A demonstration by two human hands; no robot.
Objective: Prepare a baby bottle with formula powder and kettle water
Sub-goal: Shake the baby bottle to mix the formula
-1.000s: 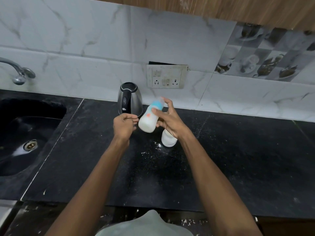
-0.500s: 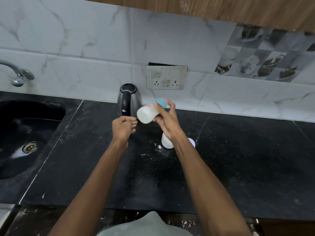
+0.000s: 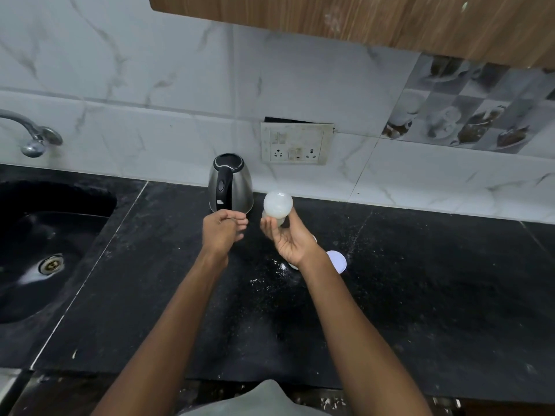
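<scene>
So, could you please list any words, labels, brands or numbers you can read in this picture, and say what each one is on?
No text is legible anywhere.
White milky baby bottle, held bottom-up in the right hand: no print shows.
Steel electric kettle with black handle: small pale mark near the handle base, too small to read.
White wall socket plate: only switches and pin holes, no lettering readable.

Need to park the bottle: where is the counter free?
Free: black stone counter right of the white round lid, and the near strip between sink and forearms. Crowded: around the steel kettle, both hands, the white jar and spilled powder.
</scene>
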